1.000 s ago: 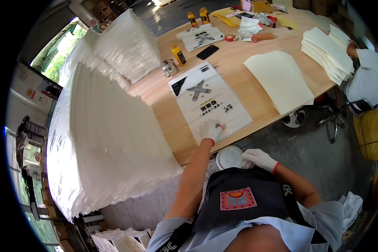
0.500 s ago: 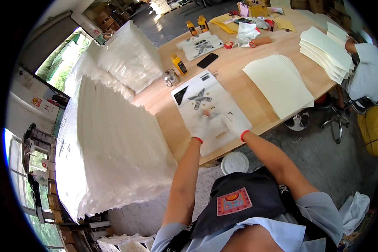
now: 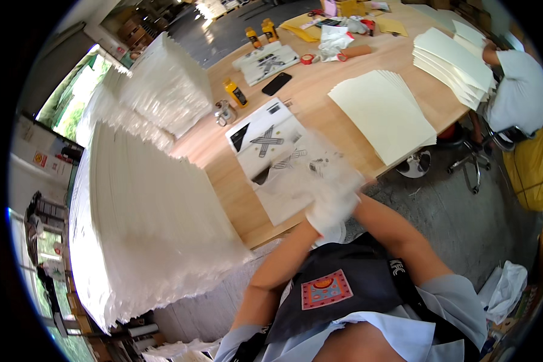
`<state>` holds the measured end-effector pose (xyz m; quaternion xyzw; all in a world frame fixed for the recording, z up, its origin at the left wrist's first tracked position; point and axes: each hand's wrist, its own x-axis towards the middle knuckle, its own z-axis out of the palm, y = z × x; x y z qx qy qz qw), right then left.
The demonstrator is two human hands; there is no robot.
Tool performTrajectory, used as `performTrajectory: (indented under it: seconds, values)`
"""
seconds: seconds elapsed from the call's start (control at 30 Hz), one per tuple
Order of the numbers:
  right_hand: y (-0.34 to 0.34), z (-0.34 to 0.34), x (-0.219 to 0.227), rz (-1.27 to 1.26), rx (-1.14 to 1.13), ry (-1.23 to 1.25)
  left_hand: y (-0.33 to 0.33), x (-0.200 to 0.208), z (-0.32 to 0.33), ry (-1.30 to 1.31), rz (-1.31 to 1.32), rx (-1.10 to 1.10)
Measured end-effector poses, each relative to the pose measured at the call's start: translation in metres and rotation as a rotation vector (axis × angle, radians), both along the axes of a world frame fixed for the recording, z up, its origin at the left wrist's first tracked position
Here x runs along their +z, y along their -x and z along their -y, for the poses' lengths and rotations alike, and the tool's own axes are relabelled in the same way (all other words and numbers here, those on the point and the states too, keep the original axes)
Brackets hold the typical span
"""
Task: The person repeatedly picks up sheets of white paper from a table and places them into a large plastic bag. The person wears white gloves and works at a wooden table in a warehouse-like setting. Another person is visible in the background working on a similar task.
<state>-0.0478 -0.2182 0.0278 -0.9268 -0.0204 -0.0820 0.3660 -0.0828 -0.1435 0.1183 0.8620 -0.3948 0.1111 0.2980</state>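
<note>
My left hand (image 3: 329, 212), in a white glove, is close beside my gloved right hand (image 3: 347, 181) over the near table edge. Both are smeared by motion, so their fingers cannot be made out. A thin white printed plastic bag (image 3: 308, 158) with pencil drawings, also blurred, stretches from the hands toward the upper left. Beneath it lies another white printed bag (image 3: 266, 140), flat on the wooden table (image 3: 311, 95), with crossed pencils and a black corner. Where each hand touches the moving bag is hidden by the blur.
Tall stacks of white plastic-wrapped sheets (image 3: 145, 211) stand at the left. A yellow bottle (image 3: 235, 93), metal jar (image 3: 225, 113) and black phone (image 3: 277, 84) lie beyond the bags. Cream sheets (image 3: 383, 111) are fanned at the right. Another person (image 3: 519, 90) sits at the far right.
Both hands have come together, the left one moving right. A printed bag has shifted right and turned above the one beneath. The view has swung slightly.
</note>
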Motion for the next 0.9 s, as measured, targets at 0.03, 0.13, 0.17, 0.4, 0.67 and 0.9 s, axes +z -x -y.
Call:
performTrajectory:
  seconds: [0.03, 0.13, 0.17, 0.4, 0.67, 0.9]
  values:
    - [0.003, 0.009, -0.011, -0.052, 0.048, 0.066, 0.022, 0.021, 0.016, 0.068, -0.026, -0.105]
    - [0.008, 0.025, -0.016, -0.091, 0.298, 0.137, 0.042, 0.009, 0.014, 0.019, -0.281, -0.127]
    - [0.007, 0.038, -0.016, -0.100, 0.361, 0.142, 0.034, -0.003, 0.010, -0.006, -0.262, -0.089]
    - [0.023, 0.153, -0.017, 0.173, 0.065, 0.472, -0.031, -0.102, -0.057, 0.416, -0.661, 0.285]
    - [-0.002, 0.222, -0.027, 0.412, 0.161, 0.586, -0.041, -0.091, -0.017, 0.421, -0.902, 0.141]
    - [0.047, 0.139, 0.052, -0.059, 0.349, 0.502, -0.062, -0.126, 0.018, 0.882, -1.742, 0.066]
